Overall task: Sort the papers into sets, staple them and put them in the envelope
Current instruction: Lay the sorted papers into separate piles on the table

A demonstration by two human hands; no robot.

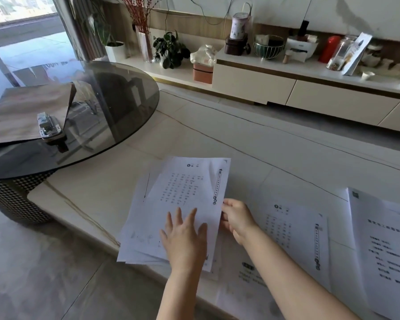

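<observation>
A loose stack of printed white papers (178, 192) lies near the front edge of the low pale table (97, 181). My left hand (185, 239) rests flat on the top sheet with straight fingers. My right hand (237, 218) pinches the right edge of that top sheet. To the right, another printed sheet (296, 229) and a text page (383, 245) lie spread on the table. A brown envelope (26, 112) lies on the round glass table at the left, with a silver stapler (50, 128) on its near corner.
The dark round glass table (116, 107) overlaps the low table's left end. A long white cabinet (286, 88) at the back carries plants, jars, a red bottle and boxes. Grey floor tiles (44, 273) lie at lower left.
</observation>
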